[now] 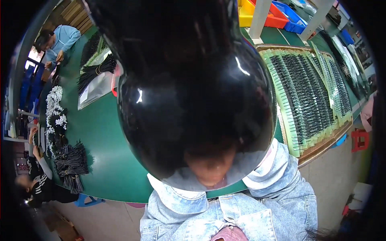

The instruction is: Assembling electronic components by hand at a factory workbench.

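A large, glossy black rounded object (193,100) fills the middle of the head view, very close, with reflections on its surface. Both my hands are hidden behind it, so what they hold or touch does not show. My left denim sleeve (177,197) and my right denim sleeve (277,166) reach forward to its lower edge. Beyond the right sleeve lies a brown-rimmed tray (325,148) with rows of green strips (297,96) carrying small dark parts. The green table (104,160) spreads out to the left of the black object.
At the left lie bundles of black wires (71,162), white connectors (54,106), and another black bundle (98,71) on a clear plastic bag (94,96). Yellow, red and blue bins (295,20) stand at the far right beside white posts (260,20). Two people (64,38) work along the left.
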Demonstrator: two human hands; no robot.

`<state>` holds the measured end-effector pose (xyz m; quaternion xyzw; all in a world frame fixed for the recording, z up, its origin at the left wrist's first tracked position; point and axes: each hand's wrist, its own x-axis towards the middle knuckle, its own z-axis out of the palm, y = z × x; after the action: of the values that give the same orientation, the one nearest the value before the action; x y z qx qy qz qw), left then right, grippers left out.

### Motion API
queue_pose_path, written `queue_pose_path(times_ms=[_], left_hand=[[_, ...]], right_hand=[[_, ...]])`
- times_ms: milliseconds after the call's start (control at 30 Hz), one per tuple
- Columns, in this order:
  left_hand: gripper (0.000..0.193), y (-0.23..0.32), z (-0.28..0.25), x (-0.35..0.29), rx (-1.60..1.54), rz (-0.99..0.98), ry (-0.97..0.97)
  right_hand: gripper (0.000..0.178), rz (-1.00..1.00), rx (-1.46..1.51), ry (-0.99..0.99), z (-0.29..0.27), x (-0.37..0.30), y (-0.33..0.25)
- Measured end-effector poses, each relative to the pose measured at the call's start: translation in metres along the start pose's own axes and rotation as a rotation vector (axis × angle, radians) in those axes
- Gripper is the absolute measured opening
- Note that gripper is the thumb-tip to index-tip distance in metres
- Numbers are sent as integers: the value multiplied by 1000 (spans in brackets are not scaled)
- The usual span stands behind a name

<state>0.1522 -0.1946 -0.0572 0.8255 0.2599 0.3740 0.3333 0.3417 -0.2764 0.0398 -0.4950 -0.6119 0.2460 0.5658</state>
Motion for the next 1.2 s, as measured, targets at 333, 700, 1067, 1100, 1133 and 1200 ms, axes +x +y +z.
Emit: queue_pose_path(times_ms=[333,700,1067,1100,1133,1200], left_hand=[[55,10,7,-3,-25,-15,-9],[54,12,2,-3,-59,-31,-31],[54,15,-10,-8,-82,-51,-38],[54,15,-10,-8,-88,-51,-40],[54,17,-8,-9,-88,-53,-41],[53,19,-8,-9,-89,-57,-43]], right_hand=[[24,41,-62,-100,6,-4,16],[22,-158,-493,-129,3,-1,16],[22,-82,-408,-28,9,0,18],[22,-81,-412,-27,8,0,16],[23,-102,-419,-39,9,1,16],[24,-124,-424,-51,10,-1,15]])
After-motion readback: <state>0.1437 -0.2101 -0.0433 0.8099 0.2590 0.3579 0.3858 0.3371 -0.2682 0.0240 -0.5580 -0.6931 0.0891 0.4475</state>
